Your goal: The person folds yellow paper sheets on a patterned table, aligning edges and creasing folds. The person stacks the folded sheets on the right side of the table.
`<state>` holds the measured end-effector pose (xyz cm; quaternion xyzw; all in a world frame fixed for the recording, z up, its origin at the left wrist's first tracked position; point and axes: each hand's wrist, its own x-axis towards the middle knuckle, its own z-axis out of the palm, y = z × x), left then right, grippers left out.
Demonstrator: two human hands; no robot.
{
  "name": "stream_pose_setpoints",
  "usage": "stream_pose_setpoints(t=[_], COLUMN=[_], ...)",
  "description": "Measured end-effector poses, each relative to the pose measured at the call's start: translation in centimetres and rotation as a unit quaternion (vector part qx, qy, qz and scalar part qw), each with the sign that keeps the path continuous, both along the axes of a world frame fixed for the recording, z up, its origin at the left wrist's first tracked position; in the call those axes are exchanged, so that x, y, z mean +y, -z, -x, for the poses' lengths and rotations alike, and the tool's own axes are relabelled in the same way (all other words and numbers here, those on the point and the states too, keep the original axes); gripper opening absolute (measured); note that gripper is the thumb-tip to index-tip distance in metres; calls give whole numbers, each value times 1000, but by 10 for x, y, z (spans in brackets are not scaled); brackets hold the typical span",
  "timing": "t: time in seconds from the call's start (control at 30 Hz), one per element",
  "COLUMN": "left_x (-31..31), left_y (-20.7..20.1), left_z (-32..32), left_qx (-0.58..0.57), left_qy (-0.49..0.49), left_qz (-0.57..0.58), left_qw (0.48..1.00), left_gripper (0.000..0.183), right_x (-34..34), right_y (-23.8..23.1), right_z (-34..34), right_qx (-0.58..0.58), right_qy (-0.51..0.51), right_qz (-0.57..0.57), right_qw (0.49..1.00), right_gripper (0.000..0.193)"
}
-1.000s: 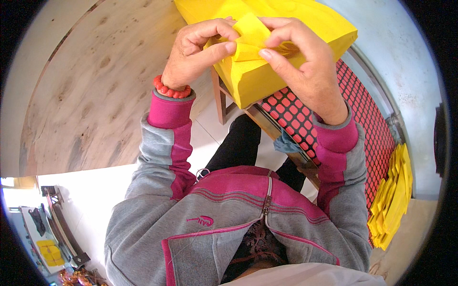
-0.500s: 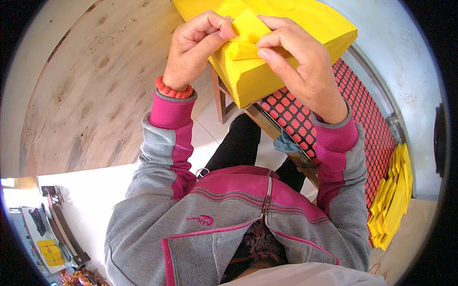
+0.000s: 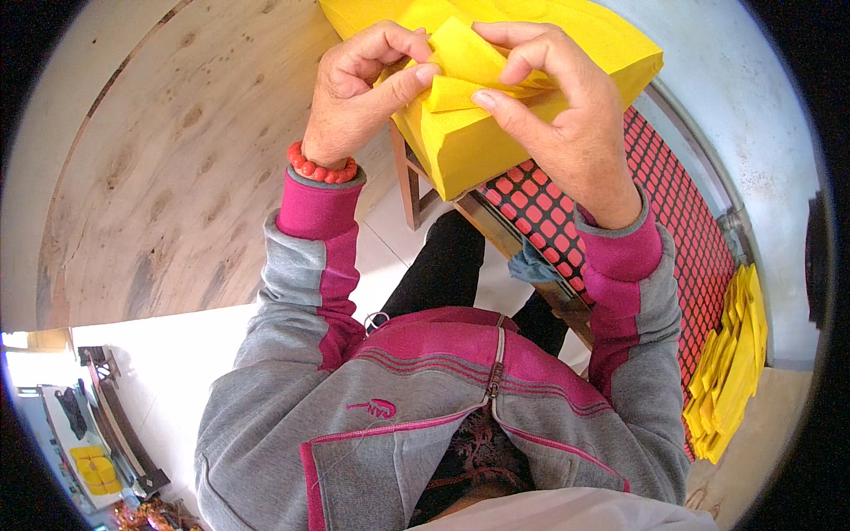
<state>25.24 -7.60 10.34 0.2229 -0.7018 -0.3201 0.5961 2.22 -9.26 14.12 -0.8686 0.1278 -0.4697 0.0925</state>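
A large yellow bag-like piece of thin fabric (image 3: 478,162) lies at the top of the view, with a boxy creased edge facing me. On top of it a folded yellow strip (image 3: 456,93) and a flap stand up between my hands. My left hand (image 3: 359,93), with a red bead bracelet at the wrist, pinches the left end of the folded strip between thumb and fingers. My right hand (image 3: 567,115) is at the strip's right side, its thumb on the fabric and its fingers spread apart from the thumb.
Under the bag is a seat with a red-and-black patterned cover (image 3: 540,208). Several folded yellow pieces (image 3: 728,367) are stacked at its right end. A wooden board (image 3: 177,177) fills the left. A blue cloth (image 3: 531,264) hangs by the seat's wooden frame.
My right thumb and fingers have parted from their pinch on the strip, and the hand has shifted slightly right. The yellow flap has opened a little. My left hand stays nearly in place.
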Motion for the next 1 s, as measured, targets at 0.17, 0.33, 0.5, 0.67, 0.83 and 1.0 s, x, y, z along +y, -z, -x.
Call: stream_pose_setpoints(t=[0.17,0.33,0.5,0.67,0.83,1.0], left_x=[-2,-4,-3,-5,-5,0], left_y=[3,5,0,-1,-1,2], left_z=[4,2,-6,-9,-7,1], left_qx=[33,44,-32,-51,-76,34], left_qy=[-48,-6,6,35,-10,20], left_qz=[-3,18,48,64,78,-13], left_qw=[998,999,998,996,994,999], left_gripper=[11,8,12,12,8,8], right_x=[1,-6,-4,-2,-3,-3], right_y=[-2,1,3,3,3,2], right_z=[1,-1,-1,0,0,1], right_qx=[17,34,11,22,28,2], right_qy=[3,-10,-22,-24,-9,-16], right_qz=[12,54,6,-23,-17,-20], right_qw=[1000,998,1000,999,999,1000], right_gripper=[15,14,13,9,12,17])
